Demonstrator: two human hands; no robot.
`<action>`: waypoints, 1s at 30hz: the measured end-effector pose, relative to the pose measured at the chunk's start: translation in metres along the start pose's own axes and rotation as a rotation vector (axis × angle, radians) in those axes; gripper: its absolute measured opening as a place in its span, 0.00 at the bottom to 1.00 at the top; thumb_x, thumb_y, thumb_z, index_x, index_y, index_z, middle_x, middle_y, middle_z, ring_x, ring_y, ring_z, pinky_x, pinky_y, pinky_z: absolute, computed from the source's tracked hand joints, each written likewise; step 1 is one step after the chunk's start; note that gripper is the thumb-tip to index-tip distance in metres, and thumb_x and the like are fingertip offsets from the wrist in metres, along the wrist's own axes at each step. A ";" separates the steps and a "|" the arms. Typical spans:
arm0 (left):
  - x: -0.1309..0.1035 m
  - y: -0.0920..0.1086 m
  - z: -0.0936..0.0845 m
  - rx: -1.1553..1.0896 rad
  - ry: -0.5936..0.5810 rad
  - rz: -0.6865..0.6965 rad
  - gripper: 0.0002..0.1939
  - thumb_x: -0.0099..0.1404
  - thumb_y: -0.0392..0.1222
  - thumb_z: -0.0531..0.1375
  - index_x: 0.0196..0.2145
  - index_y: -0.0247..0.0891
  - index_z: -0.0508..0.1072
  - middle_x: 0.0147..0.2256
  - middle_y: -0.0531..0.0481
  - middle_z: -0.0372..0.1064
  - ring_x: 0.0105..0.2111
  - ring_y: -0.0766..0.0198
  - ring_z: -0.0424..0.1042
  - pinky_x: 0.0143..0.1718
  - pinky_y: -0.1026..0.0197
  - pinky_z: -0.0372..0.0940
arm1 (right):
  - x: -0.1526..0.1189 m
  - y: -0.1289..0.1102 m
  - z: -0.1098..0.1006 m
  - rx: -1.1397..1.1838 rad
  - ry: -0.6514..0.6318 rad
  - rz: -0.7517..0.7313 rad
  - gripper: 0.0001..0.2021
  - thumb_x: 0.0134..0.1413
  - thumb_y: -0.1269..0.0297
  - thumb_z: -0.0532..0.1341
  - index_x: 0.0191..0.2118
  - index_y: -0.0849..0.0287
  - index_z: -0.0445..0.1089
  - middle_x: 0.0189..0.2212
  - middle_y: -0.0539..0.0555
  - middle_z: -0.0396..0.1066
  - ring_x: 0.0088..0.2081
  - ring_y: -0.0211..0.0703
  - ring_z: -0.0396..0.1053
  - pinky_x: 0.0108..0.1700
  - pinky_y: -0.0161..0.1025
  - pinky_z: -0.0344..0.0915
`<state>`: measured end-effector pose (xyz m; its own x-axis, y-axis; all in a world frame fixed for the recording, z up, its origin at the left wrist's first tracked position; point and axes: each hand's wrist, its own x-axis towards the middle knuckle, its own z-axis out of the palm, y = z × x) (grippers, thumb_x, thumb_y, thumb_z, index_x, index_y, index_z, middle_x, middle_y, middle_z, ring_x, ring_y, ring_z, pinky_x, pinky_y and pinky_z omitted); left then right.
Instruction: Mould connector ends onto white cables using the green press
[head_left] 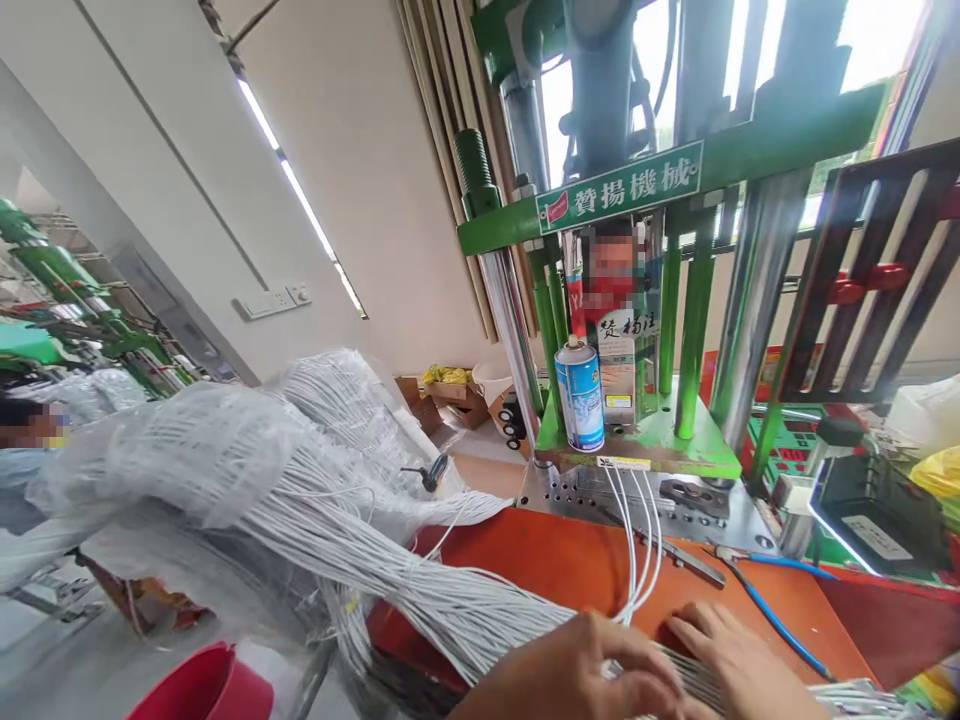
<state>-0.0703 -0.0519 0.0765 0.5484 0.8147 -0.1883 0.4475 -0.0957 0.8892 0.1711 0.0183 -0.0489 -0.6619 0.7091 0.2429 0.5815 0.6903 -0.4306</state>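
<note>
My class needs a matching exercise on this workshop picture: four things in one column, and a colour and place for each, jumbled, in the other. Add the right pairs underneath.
Column one
1. Spray can
2. Cable bundle
3. Bucket
4. Pliers-like tool

Column two
A. Red, at the lower left of the picture
B. Blue-handled, lying on the orange-red worktop
C. Blue and white, standing upright on a green plate
D. White, running toward the left hand

Right pairs
1-C
2-D
3-A
4-B
</note>
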 end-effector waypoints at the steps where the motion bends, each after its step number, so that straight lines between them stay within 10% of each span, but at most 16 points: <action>1: 0.031 -0.001 -0.002 0.090 0.081 0.128 0.17 0.77 0.49 0.53 0.54 0.42 0.76 0.53 0.48 0.77 0.54 0.58 0.75 0.58 0.58 0.66 | 0.018 -0.016 -0.003 0.041 -0.130 0.024 0.24 0.45 0.50 0.66 0.51 0.40 0.77 0.45 0.58 0.77 0.45 0.62 0.76 0.45 0.53 0.75; 6: 0.130 -0.038 -0.024 0.793 0.038 0.155 0.15 0.76 0.49 0.54 0.41 0.39 0.78 0.45 0.44 0.80 0.48 0.52 0.78 0.56 0.49 0.65 | 0.070 -0.057 -0.020 0.211 -0.388 0.067 0.18 0.40 0.61 0.68 0.42 0.53 0.79 0.38 0.56 0.78 0.40 0.55 0.75 0.39 0.43 0.71; 15: -0.009 -0.118 -0.134 1.214 0.311 -0.382 0.12 0.76 0.40 0.53 0.50 0.34 0.74 0.43 0.39 0.78 0.47 0.47 0.77 0.66 0.33 0.50 | 0.065 -0.024 -0.024 0.529 -0.396 0.184 0.09 0.61 0.59 0.59 0.33 0.56 0.74 0.29 0.50 0.74 0.30 0.41 0.67 0.30 0.36 0.54; 21: 0.002 -0.084 -0.079 0.975 0.365 -0.208 0.11 0.76 0.42 0.56 0.52 0.41 0.73 0.50 0.45 0.76 0.56 0.54 0.72 0.72 0.36 0.41 | 0.064 -0.027 -0.022 0.441 -0.429 0.136 0.09 0.63 0.63 0.57 0.34 0.56 0.73 0.31 0.50 0.76 0.31 0.41 0.68 0.32 0.36 0.57; 26: 0.027 -0.031 -0.039 0.765 0.289 0.129 0.17 0.74 0.37 0.55 0.58 0.42 0.69 0.55 0.46 0.74 0.57 0.58 0.71 0.69 0.48 0.57 | 0.075 -0.044 -0.028 0.198 -0.373 0.122 0.14 0.61 0.74 0.52 0.31 0.61 0.73 0.29 0.58 0.76 0.31 0.45 0.71 0.34 0.39 0.57; 30: 0.024 -0.026 -0.023 0.681 0.373 0.228 0.22 0.74 0.38 0.52 0.63 0.44 0.67 0.59 0.45 0.72 0.60 0.55 0.71 0.63 0.50 0.68 | 0.078 -0.072 -0.043 0.068 -0.397 0.123 0.10 0.60 0.73 0.57 0.39 0.64 0.76 0.38 0.63 0.78 0.37 0.48 0.74 0.36 0.38 0.61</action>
<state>-0.0852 -0.0161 0.0581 0.4606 0.8586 0.2253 0.7507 -0.5122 0.4173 0.0980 0.0297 0.0380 -0.7283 0.6659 -0.1616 0.6435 0.5837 -0.4952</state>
